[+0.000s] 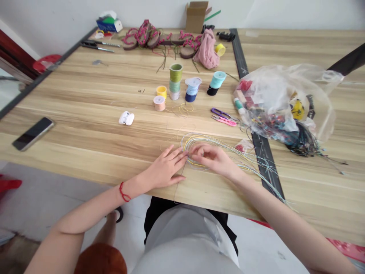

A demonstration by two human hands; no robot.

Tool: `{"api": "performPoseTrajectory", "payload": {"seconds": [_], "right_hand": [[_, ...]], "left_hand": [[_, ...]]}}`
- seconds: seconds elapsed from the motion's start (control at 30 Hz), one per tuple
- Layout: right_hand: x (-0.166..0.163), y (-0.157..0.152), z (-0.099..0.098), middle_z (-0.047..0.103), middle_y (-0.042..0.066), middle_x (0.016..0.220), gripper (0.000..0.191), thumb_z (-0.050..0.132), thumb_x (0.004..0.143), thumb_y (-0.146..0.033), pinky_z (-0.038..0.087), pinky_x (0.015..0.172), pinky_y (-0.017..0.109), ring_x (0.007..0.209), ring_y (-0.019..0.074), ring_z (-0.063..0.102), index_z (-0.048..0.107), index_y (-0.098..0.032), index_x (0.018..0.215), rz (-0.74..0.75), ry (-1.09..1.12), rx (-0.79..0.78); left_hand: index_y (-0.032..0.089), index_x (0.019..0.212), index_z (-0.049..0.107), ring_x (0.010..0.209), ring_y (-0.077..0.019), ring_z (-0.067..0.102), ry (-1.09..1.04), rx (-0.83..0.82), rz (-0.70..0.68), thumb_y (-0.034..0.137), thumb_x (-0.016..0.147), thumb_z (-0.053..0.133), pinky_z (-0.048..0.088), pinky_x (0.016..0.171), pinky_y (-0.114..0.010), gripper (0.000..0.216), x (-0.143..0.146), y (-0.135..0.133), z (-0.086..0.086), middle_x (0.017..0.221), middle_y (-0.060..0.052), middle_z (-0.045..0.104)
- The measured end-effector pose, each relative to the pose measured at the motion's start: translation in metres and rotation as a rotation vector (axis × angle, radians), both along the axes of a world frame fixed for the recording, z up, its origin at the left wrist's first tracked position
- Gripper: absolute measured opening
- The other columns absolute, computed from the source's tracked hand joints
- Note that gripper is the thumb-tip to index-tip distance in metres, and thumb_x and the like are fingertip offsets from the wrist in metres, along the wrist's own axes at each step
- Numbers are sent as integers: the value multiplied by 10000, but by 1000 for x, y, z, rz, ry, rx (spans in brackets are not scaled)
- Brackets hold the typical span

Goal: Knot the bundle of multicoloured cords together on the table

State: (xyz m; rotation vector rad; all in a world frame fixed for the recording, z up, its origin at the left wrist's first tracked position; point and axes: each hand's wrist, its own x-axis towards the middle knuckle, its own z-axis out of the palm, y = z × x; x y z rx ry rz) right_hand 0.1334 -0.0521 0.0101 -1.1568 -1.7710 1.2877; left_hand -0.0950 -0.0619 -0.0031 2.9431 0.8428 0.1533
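Observation:
A bundle of thin yellow, pale blue and grey cords (245,154) bends in a loop at its left end, with loose ends trailing right over the dark strip. My left hand (167,167) lies flat on the table, fingers stretched, their tips touching the loop's left end. My right hand (212,158) is closed in a pinch at the same spot, its fingertips on a cord. A thin dark strand runs from between the hands to the table's front edge. Purple thread snips (220,113) and pink thread snips (225,121) lie beyond the bundle.
Stacked thread spools (175,85) stand mid-table, near an open white earphone case (126,118). A phone (33,133) lies at left. To the right is a clear plastic bag (273,91) of cords and scraps. Pink-trimmed bands (148,36) and a pink cloth (208,51) are behind.

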Motion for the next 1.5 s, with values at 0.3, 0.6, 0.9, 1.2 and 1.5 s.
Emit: {"api": "performPoseTrajectory", "payload": {"seconds": [0.3,0.6,0.9,1.2,1.5], "right_hand": [[7,9,-6,662,2,684,424,762,698,-597,507,648,292,623,134,597,605,-203,708,-103,122,-206],[4,3,-3,695,24,773,69,604,856,-211,466,634,264,644,139,599,660,-205,816,16,-403,270],[-3,2,-3,676,47,808,123,548,887,-165,479,684,285,707,165,621,656,-192,835,82,-468,326],[-2,1,-11,643,39,779,140,541,910,-197,461,652,271,673,150,585,663,-187,842,87,-452,331],[18,-3,2,707,52,895,264,696,827,-479,508,651,293,747,167,628,697,-224,899,-87,-48,49]], "left_hand": [[64,1412,481,1412,-311,393,55,13,1,519,967,501,185,1205,-477,637,3,0,6,1503,-145,461],[66,1397,499,1413,-303,395,37,12,0,512,964,511,202,1201,-471,622,2,-1,4,1510,-156,449],[68,1421,474,1410,-312,398,18,6,-9,504,959,520,187,1204,-479,636,1,-1,2,1503,-170,457],[74,1397,496,1411,-314,393,20,4,-2,518,962,511,207,1200,-485,623,2,-1,3,1509,-166,450],[103,1423,473,1424,-304,381,30,8,3,520,965,505,184,1206,-473,620,1,-1,3,1520,-142,441]]}}
